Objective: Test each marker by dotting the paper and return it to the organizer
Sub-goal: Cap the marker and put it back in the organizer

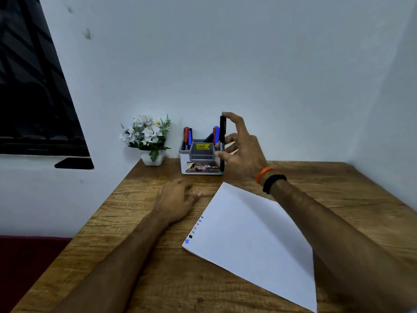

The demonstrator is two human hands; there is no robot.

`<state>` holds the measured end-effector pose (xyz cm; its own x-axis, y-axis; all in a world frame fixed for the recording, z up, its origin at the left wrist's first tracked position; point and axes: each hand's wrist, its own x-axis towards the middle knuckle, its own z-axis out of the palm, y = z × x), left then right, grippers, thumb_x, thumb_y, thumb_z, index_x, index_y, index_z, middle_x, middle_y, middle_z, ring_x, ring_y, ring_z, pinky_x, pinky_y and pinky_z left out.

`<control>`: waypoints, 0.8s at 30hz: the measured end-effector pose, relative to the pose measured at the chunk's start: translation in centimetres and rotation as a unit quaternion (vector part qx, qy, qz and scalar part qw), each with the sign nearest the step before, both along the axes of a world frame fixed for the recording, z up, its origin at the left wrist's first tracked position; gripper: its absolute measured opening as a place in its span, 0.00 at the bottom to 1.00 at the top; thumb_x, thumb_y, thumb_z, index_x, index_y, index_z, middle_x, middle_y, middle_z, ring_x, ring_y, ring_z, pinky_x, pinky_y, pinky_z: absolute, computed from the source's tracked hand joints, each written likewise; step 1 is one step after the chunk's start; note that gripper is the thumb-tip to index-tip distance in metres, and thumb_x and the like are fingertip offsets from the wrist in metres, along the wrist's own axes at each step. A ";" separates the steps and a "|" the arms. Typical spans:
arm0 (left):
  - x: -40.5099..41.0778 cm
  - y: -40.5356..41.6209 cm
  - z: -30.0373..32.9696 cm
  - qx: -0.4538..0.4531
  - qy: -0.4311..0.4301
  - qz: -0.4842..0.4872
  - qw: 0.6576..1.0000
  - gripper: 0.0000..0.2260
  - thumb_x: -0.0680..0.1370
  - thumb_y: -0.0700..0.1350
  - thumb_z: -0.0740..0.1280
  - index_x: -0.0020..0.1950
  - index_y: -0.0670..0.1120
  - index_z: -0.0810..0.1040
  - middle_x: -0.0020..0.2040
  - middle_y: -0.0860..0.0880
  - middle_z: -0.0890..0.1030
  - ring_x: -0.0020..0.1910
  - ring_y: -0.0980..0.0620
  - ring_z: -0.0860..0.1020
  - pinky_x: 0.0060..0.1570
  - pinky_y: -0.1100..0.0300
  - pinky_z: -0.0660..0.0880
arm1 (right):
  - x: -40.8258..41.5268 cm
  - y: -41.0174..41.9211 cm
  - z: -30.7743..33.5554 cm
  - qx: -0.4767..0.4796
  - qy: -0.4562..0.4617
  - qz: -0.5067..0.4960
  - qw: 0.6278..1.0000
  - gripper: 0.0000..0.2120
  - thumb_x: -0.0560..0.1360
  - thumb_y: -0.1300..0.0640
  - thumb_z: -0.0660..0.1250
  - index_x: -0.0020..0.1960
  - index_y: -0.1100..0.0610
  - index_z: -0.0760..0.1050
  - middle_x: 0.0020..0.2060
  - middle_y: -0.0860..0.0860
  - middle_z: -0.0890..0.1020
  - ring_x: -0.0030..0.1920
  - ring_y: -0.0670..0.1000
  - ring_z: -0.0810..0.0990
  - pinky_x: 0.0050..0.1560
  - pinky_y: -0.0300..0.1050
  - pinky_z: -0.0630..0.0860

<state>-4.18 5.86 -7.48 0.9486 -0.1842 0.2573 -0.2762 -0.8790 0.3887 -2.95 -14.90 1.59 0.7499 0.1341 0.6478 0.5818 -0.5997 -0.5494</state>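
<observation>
- My right hand was up at the organizer, pinching a black marker upright between index fingertip on its top end and thumb lower down, other fingers loosely spread.
- That marker stood right at the organizer's right edge, its greenish lower tip down near the base. Couldn't tell if it was in a slot or just outside the wall.
- My left hand lay flat on the wooden worktop, palm down, fingers relaxed, gripping nothing, just left of the paper.
- The paper sat angled on the worktop with a short row of colored dots along its left edge, blue and black nearest me.
- Organizer was at the back by the wall, with red and blue markers in its left slot and more on the right.
- A little white pot of white flowers stood left of it.
- Orange and black bands were on my right wrist.
</observation>
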 end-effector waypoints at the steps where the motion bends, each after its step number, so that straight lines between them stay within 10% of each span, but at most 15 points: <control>1: 0.2 0.0 -0.2 0.004 0.000 0.004 1.000 0.25 0.77 0.63 0.62 0.67 0.49 0.75 0.67 0.50 0.75 0.65 0.50 0.73 0.66 0.47 0.69 | 0.7 -0.1 0.6 0.001 -0.009 -0.008 1.000 0.44 0.68 0.60 0.77 0.75 0.42 0.55 0.42 0.48 0.85 0.37 0.46 0.84 0.45 0.46 0.83; 16: 1.1 0.1 -1.2 0.011 -0.016 0.006 1.000 0.24 0.77 0.64 0.60 0.68 0.52 0.73 0.68 0.52 0.73 0.68 0.52 0.69 0.69 0.46 0.65 | 8.7 0.4 0.6 -0.011 -0.016 -0.057 0.998 0.43 0.68 0.60 0.78 0.74 0.47 0.57 0.43 0.53 0.85 0.38 0.53 0.85 0.48 0.50 0.83; 24: 1.1 0.2 -1.1 0.013 -0.007 0.004 1.000 0.24 0.78 0.64 0.60 0.68 0.52 0.72 0.68 0.52 0.73 0.69 0.51 0.68 0.70 0.46 0.64 | 8.1 0.4 -1.7 -0.087 -0.019 -0.092 0.992 0.23 0.71 0.53 0.75 0.63 0.53 0.72 0.56 0.53 0.79 0.48 0.52 0.80 0.52 0.51 0.79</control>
<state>-3.09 6.04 -8.60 0.9466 -0.1829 0.2656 -0.2739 -0.8908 0.3626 5.14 -14.53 -0.13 0.7471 0.1106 0.6554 0.4730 -0.7813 -0.4073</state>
